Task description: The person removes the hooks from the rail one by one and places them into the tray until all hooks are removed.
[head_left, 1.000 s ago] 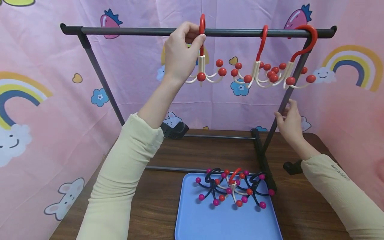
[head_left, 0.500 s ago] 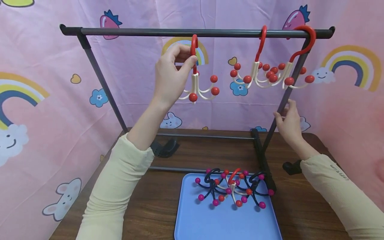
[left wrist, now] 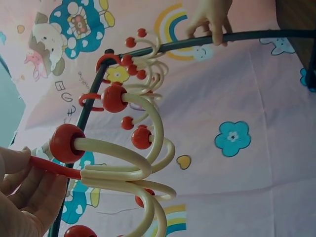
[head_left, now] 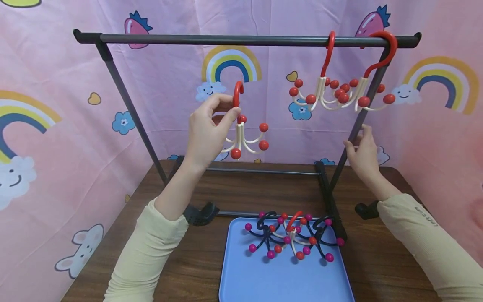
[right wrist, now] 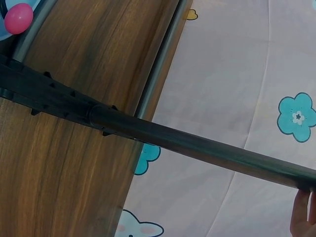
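My left hand (head_left: 209, 130) pinches a red-and-cream hook hanger (head_left: 240, 135) by its red stem, below the rack's top bar (head_left: 170, 40). Its curved cream arms end in red balls; the left wrist view shows the cream arms (left wrist: 116, 175) close up. My right hand (head_left: 364, 157) grips the rack's right post (head_left: 341, 167), thumb in front, the other fingers partly hidden. Two matching hangers, one red-hooked hanger (head_left: 320, 89) and another hanger (head_left: 363, 89) at the bar's right end, hang with their ball arms overlapping.
A blue tray (head_left: 283, 281) on the wooden table (head_left: 188, 268) bears a red-and-cream hanger (head_left: 292, 235) between two black ones with pink balls, the left black hanger (head_left: 267, 237) and right black hanger (head_left: 320, 237). Black rack feet (head_left: 201, 214) stand beside it. A patterned cloth hangs behind.
My left hand has lowered the red-and-cream hanger from the top bar, down and slightly left, its hook now well below the bar. My right hand stays on the post.
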Demonstrator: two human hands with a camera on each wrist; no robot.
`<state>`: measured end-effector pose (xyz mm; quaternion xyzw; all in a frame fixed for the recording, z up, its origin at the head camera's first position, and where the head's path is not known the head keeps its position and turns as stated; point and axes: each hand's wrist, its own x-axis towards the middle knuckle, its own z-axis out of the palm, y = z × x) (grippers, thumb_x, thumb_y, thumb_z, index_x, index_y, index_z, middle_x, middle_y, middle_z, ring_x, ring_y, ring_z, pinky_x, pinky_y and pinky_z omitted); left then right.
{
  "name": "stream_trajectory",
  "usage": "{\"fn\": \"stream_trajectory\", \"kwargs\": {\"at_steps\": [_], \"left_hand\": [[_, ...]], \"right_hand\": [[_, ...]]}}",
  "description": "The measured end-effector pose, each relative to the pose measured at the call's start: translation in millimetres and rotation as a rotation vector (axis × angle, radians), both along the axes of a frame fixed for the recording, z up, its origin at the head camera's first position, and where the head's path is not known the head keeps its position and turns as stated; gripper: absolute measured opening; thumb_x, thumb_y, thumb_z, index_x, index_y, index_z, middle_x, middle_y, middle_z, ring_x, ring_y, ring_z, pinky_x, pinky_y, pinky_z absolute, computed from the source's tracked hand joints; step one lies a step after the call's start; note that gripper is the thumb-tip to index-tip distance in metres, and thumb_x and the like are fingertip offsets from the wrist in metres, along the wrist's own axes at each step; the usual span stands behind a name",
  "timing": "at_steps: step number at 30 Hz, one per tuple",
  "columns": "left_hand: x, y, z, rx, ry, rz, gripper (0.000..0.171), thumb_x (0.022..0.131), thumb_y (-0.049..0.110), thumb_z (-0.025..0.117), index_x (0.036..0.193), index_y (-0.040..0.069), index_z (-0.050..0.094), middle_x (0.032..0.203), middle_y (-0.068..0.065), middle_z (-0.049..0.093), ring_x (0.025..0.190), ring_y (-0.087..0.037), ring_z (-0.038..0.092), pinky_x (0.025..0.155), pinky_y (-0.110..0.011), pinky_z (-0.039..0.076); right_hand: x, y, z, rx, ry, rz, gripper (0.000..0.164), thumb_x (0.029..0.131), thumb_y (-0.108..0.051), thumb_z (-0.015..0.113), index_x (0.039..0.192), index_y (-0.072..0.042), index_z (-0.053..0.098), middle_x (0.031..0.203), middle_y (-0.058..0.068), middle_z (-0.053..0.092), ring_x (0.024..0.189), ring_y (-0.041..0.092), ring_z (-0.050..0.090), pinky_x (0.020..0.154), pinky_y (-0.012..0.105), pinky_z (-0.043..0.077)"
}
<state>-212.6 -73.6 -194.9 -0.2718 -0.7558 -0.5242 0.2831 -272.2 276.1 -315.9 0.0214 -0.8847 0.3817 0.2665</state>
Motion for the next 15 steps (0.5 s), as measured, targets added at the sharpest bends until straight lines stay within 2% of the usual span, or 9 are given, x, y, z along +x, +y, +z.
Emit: {"fn": "stream_trajectory", "kwargs": {"at_steps": [6,15], "left_hand": [[11.2,-2,-24.9,-0.047,-0.008,0.013,0.024,0.079,0.026,0.059,0.097,0.010,0.057,0.085,0.006,0.061,0.081,-0.002,0.055,0.070,-0.024,0.047],[24.4,-12,-64.2,-0.028,-0.068,-0.003,0.022,0.079,0.026,0.059,0.095,0.012,0.059,0.086,-0.002,0.062,0.079,-0.009,0.059,0.067,-0.025,0.049]], "right_hand": [[0.9,0,-0.6,0.008,-0.005,-0.005,0.043,0.087,-0.018,0.044,0.123,-0.008,0.023,0.105,0.020,0.043,0.095,0.034,0.050,0.078,0.049,0.042],[-2.2,1,-2.1,0.010,0.017,-0.008,0.043,0.087,-0.015,0.045,0.124,-0.008,0.023,0.106,0.020,0.043,0.095,0.033,0.051,0.077,0.047,0.043]]}}
